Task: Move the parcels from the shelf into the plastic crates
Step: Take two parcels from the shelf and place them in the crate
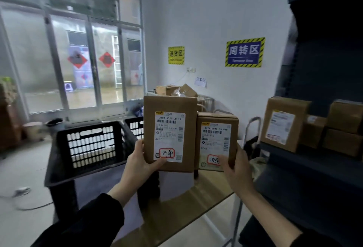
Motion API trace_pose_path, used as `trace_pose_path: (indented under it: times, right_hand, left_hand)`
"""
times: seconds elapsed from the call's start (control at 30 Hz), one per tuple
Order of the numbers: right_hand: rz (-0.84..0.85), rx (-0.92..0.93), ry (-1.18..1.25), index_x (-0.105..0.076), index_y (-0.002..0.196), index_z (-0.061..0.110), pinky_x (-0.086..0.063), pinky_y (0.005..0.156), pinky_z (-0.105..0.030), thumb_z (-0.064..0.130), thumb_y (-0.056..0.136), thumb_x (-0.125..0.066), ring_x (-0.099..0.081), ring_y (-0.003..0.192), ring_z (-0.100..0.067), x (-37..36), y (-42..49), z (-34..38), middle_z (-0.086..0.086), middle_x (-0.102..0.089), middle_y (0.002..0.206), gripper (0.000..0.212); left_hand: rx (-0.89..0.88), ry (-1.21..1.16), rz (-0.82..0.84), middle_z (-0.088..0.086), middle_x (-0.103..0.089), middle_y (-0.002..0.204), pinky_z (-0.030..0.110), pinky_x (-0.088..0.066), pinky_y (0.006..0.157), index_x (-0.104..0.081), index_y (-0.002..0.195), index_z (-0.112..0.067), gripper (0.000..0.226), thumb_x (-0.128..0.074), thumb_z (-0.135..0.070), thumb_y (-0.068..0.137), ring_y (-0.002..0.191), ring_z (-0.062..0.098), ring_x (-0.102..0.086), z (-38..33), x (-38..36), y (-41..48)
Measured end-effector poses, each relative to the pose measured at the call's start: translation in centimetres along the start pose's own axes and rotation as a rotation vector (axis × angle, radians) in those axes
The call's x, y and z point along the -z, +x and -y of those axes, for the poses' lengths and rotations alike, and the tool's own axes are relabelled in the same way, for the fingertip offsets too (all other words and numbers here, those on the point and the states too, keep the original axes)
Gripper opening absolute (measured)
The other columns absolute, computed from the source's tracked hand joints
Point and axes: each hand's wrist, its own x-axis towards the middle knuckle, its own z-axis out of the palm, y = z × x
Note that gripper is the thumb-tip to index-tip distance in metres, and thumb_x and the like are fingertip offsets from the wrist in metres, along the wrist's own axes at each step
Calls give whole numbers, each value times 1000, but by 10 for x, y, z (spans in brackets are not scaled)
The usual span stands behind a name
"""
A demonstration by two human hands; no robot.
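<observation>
Upright, the taller parcel (170, 134) is gripped at its lower corner by the left hand (141, 162), thumb across the label. Touching it, the shorter parcel (216, 140) is gripped by the right hand (237, 170). Both are held above the table (186, 203), between the black crate (88, 148) and the dark shelf (314, 164).

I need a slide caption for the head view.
Left hand holds taller parcel, right hand shorter parcel, beside black crates.

Blue wall sign (245, 52) reads 周转区, yellow sign (176, 55) left of it 退货区, taller parcel (170, 136) below-left 210A A027, shorter parcel (215, 142) below 472A B048
</observation>
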Motion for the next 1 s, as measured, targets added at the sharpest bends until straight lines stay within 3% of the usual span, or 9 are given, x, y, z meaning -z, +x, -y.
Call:
trace_pose_path:
  times: [0.1, 0.2, 0.3, 0.4, 0.5, 0.57, 0.73, 0.87, 1.0]
  right_hand:
    - [73, 13, 73, -43, 129, 27, -49, 92, -40, 34, 88, -57, -50, 113, -15, -33, 14, 12, 0, -52, 118, 44]
    - [94, 45, 107, -43, 124, 33, -46, 87, -31, 41, 86, -55, -48, 109, -10, -66, 28, 18, 11, -48, 110, 41]
    - [135, 75, 151, -39, 112, 52, -40, 80, -18, 40, 86, -56, -45, 103, 9, -96, 41, 21, 23, -44, 106, 33]
    - [176, 70, 196, -39, 116, 47, -45, 83, -26, 36, 87, -57, -49, 102, -1, -129, 60, 18, 25, -44, 104, 36]
    - [191, 102, 223, -38, 121, 44, -41, 77, -8, 32, 88, -57, -45, 100, 11, -158, 82, 13, 22, -42, 102, 40]
    - [191, 103, 233, -41, 124, 38, -38, 70, 2, 29, 88, -59, -44, 96, 16, -176, 99, 7, 12, -44, 103, 41]
    - [279, 96, 312, -43, 129, 26, -44, 67, -2, 27, 88, -59, -46, 100, 16, -213, 148, -13, 5, -44, 111, 44]
    - [303, 91, 277, -42, 130, 23, -41, 65, -9, 31, 88, -60, -49, 97, -1, -237, 184, -26, 6, -44, 108, 46]
    - [343, 80, 307, -42, 125, 33, -39, 70, -12, 34, 88, -58, -50, 93, -1, -256, 210, -38, 12, -44, 102, 40]
  left_hand:
    - [44, 39, -64, -16, -61, 93, 15, -51, 68, -40, 115, -25, 62, -81, -27, 69, 84, -3, -60, 11, 28, 6]
    - [75, 73, -134, -21, -59, 90, 11, -48, 63, -41, 113, -25, 61, -81, -26, 68, 82, -6, -58, 25, 51, 12]
    - [107, 92, -180, -14, -62, 94, 29, -55, 74, -42, 117, -23, 63, -81, -26, 68, 88, 7, -63, 38, 68, 20]
    - [137, 119, -236, -17, -61, 91, 24, -55, 69, -42, 117, -24, 63, -81, -26, 68, 84, -1, -62, 53, 80, 33]
    - [152, 154, -278, -22, -58, 91, 10, -48, 60, -40, 110, -32, 59, -81, -28, 67, 79, -9, -58, 64, 87, 52]
    - [171, 159, -290, -19, -60, 94, 20, -53, 67, -40, 111, -32, 59, -81, -28, 68, 85, -2, -60, 73, 88, 67]
    - [175, 188, -326, -15, -62, 96, 23, -54, 70, -41, 116, -25, 61, -81, -27, 69, 87, 2, -62, 92, 82, 107]
    - [208, 195, -376, -16, -62, 94, 19, -49, 66, -42, 110, -27, 57, -81, -29, 68, 85, 0, -61, 104, 76, 138]
    - [237, 216, -392, -17, -60, 92, 20, -48, 68, -40, 108, -29, 57, -81, -31, 68, 84, 0, -59, 118, 70, 162]
